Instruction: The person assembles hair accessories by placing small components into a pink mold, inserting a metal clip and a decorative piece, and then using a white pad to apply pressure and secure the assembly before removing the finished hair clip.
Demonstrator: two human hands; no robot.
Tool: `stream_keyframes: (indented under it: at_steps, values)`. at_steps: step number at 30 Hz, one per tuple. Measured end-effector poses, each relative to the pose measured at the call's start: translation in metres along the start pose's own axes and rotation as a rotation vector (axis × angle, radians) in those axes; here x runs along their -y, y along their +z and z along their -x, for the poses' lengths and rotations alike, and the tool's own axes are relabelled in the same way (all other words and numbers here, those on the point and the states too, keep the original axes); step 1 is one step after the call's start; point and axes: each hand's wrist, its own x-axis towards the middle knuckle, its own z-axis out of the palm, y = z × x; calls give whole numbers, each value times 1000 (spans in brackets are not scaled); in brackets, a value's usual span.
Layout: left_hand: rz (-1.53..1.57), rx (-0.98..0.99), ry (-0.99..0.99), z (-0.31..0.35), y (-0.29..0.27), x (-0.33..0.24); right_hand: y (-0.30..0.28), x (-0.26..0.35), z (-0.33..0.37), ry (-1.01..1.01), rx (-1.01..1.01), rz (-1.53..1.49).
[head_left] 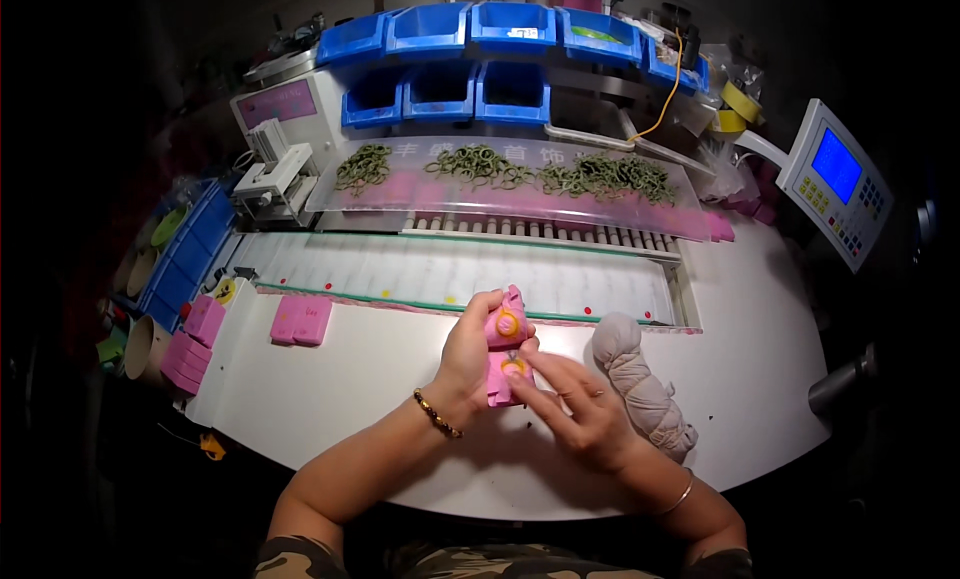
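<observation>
My left hand [468,354] is closed around a pink rubber mould that lies opened in two halves, one above the other. A round yellow patch shows in the upper mould half [507,309]. In the lower mould half [496,389] sits a small yellow ring [514,365] with a greyish bit at its top. The thumb and a fingertip of my right hand [585,404] pinch at this ring from the right side. Fingers partly cover it, so its full shape is hidden.
Pink mould blocks [300,320] lie to the left, with more stacked [186,362] farther left. A grey cloth bundle [640,379] rests beside my right hand. Beyond are a clear tray [410,204] bearing green rings [610,177], blue bins [513,92] and a control panel [838,169].
</observation>
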Motion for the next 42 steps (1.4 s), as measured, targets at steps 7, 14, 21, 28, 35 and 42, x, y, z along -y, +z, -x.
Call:
stream_keyframes:
  at_steps: [7,14,21,28,35,42]
  values:
    - [-166,-217,156,8,21,-3,-54,-41,36,797,395,-131]
    - [-220,-173,167,7,10,9,-57,-44,16,509,216,37]
    - [-611,-197,519,13,23,8,-40,6,-30,83,100,296]
    - [-517,-178,384,24,15,0,-70,0,-48,152,108,260]
    - [-895,-202,724,23,6,0,-34,27,-38,46,160,356]
    - [-199,-318,197,33,14,-2,-65,9,-41,155,243,222]
